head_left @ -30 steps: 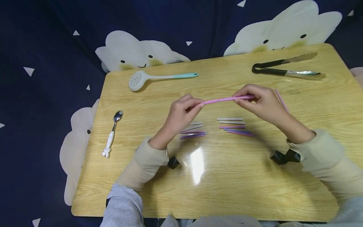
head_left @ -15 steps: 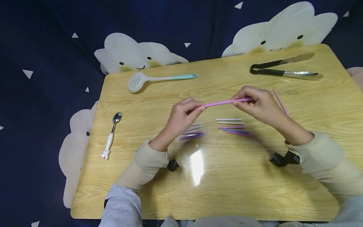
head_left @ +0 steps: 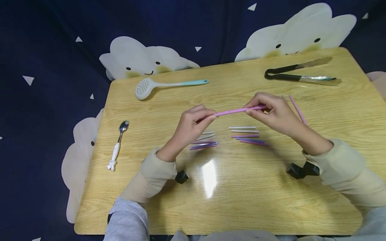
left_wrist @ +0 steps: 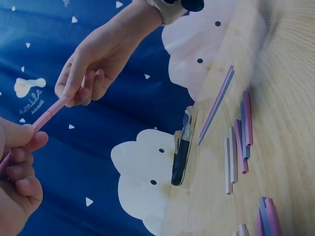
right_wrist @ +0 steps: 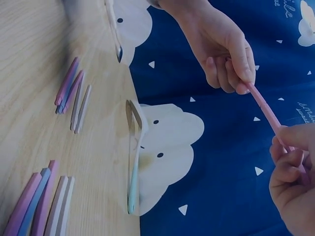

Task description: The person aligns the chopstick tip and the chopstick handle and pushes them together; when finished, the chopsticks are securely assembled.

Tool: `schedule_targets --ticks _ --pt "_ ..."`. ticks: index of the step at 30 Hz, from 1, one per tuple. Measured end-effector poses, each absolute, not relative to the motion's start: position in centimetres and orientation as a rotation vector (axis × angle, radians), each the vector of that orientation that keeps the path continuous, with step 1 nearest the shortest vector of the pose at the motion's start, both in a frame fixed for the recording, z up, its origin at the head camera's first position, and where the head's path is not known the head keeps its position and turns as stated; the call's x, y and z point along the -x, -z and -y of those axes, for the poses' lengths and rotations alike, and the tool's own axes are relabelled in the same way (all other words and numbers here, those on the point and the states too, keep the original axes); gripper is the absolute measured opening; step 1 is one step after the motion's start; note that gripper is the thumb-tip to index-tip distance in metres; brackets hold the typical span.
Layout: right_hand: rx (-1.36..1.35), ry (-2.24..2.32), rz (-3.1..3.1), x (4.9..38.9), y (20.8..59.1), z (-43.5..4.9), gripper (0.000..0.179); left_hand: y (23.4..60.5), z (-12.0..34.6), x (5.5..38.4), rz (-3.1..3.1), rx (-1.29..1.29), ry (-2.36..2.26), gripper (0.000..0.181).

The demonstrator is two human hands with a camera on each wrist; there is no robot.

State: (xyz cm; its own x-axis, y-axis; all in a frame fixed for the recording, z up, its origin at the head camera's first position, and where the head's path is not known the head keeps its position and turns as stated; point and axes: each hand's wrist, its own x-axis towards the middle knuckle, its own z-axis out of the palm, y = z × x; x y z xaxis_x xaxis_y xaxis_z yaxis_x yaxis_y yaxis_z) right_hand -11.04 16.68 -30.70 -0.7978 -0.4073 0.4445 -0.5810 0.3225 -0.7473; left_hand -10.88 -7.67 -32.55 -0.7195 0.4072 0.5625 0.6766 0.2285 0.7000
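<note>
Between my two hands a slim pink stick point(head_left: 230, 111) is stretched, raised over the wooden table. My left hand point(head_left: 191, 125) pinches its left end between thumb and fingertips; my right hand point(head_left: 275, 113) pinches its right part, and a bit of the stick runs on inside the palm. A thin seam shows across the pink stick point(left_wrist: 48, 114) in the left wrist view. Below lie two groups of flat-sided sticks in white, pink and blue: a left group point(head_left: 205, 146), partly hidden by my left hand, and a right group point(head_left: 245, 136).
A slotted skimmer point(head_left: 144, 89) and black-handled tongs point(head_left: 284, 77) lie along the back of the table point(head_left: 241, 207). A spoon point(head_left: 116, 151) with a white handle is at the left. Another pink stick point(head_left: 298, 110) lies beside my right hand, with a blue one point(left_wrist: 216, 104) against it.
Both hands have come slightly lower and nearer, still holding the pink stick, which slants a little more. The head view has shifted slightly. The sticks on the table stay put.
</note>
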Motion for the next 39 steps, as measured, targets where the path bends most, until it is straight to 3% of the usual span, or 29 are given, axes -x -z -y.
schedule_targets --ticks 9,16,22,28,36,39 --pt "-0.862 -1.402 2.432 10.9 30.0 -16.3 0.016 31.9 7.6 11.0 2.192 1.056 1.418 0.008" --pt "-0.816 -1.381 2.506 10.9 29.2 -16.6 0.006 31.6 7.5 11.4 2.205 1.034 1.416 0.008" --pt "-0.787 -1.433 2.521 11.0 28.3 -17.0 0.01 31.0 7.5 12.2 2.208 1.029 1.422 0.008" --pt "-0.897 -1.039 2.517 11.2 27.9 -17.5 0.015 31.0 7.3 12.5 2.251 1.016 1.424 0.009" --pt "-0.802 -0.739 2.545 11.7 29.1 -19.4 0.01 31.7 7.8 13.1 2.404 0.753 1.389 0.043" --pt "-0.667 -0.695 2.654 12.0 30.4 -21.0 0.009 32.2 8.3 13.3 2.459 0.67 1.393 0.044"
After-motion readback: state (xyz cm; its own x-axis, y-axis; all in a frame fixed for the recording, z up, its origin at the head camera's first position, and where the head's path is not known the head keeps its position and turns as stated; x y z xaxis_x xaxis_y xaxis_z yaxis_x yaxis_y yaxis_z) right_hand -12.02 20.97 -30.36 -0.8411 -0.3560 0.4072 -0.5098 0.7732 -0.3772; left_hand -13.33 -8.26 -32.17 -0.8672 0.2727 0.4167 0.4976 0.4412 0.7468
